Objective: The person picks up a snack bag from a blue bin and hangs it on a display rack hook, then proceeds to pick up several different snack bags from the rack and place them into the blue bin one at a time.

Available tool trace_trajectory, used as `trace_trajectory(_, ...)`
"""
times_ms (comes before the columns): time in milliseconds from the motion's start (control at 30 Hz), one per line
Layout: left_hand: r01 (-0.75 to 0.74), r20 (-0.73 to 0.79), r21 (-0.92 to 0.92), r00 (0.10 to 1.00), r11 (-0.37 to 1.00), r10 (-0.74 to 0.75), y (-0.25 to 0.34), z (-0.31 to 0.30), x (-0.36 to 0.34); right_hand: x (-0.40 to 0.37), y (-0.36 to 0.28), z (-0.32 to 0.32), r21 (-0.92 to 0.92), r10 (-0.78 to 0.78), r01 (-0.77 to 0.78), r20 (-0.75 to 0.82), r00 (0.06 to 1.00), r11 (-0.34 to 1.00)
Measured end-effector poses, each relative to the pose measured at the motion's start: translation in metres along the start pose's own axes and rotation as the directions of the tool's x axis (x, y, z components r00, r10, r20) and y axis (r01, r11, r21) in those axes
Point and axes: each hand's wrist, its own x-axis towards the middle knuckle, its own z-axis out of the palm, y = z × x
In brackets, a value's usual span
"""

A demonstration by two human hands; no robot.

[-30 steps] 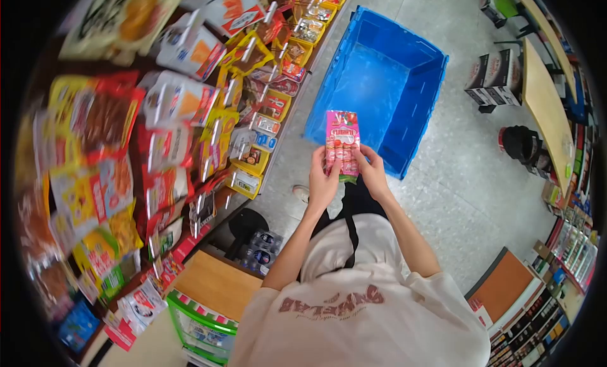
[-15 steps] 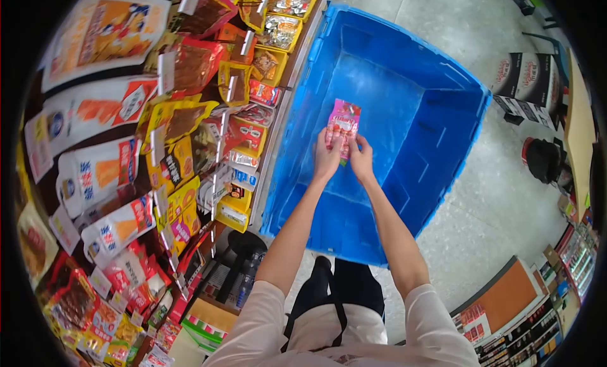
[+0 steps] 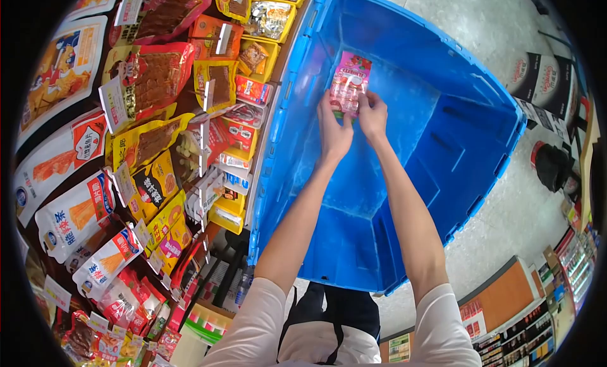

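Item: pink snack packet [image 3: 349,82], upper centre of frame, held over the blue crate [image 3: 442,177].
Left hand [image 3: 333,131]: closed on the packet's lower left edge.
Right hand [image 3: 373,116]: pinching the lower right edge.
Handling: judged light, soft, crinkly film; grip at edges.

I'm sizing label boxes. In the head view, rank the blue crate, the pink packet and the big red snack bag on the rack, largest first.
1. blue crate, by far the largest.
2. red snack bag.
3. pink packet, somewhat smaller.
Two and three sit at different distances from the camera, so their real sizes stay unsure.
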Motion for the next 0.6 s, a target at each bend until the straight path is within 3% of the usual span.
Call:
trace_trajectory(67, -0.055, -0.034, 0.076, 0.998, 0.996, 0.058, 0.004, -0.002, 0.001, 0.009, 0.014, 0.004, -0.122, 0.025, -0.028, -0.03, 0.999, 0.992)
trace_trajectory(167, -0.118, 0.0, 0.107, 0.993, 0.987, 0.119, 0.007, -0.009, -0.005, 0.006, 0.011, 0.003, -0.129, 0.026, -0.029, -0.026, 0.999, 0.991)
trace_trajectory(267, -0.174, -0.044, 0.136, 0.982, 0.975, 0.182, 0.024, -0.018, -0.037, 0.002, 0.037, -0.002, 0.147, -0.057, 0.046, 0.072, 0.996, 0.988)
trace_trajectory(367, -0.093, 0.008, 0.061, 0.996, 0.994, 0.093, 0.071, -0.044, -0.089, -0.041, 0.027, -0.027, -0.024, -0.124, 0.125, 0.04, 0.992, 0.992)
trace_trajectory(500, -0.051, 0.076, -0.052, 0.996, 0.997, 0.054, 0.153, -0.105, -0.185, -0.124, 0.031, -0.066, 0.056, -0.077, 0.072, 0.092, 0.993, 0.996)
trace_trajectory(533, 0.146, 0.13, -0.203, 0.984, 0.968, -0.121, 0.169, -0.118, -0.216, -0.143, 0.048, -0.076, 0.215, -0.04, 0.013, 0.123, 0.992, 0.976)
trace_trajectory(567, 0.098, 0.161, -0.163, 0.984, 0.982, -0.071, 0.182, -0.14, -0.243, -0.174, 0.036, -0.085, 0.184, -0.066, 0.04, 0.138, 0.988, 0.982)
trace_trajectory(600, 0.166, 0.181, -0.284, 0.977, 0.944, -0.118, 0.194, -0.161, -0.27, -0.197, 0.037, -0.094, 0.208, -0.051, 0.012, 0.179, 0.982, 0.978)
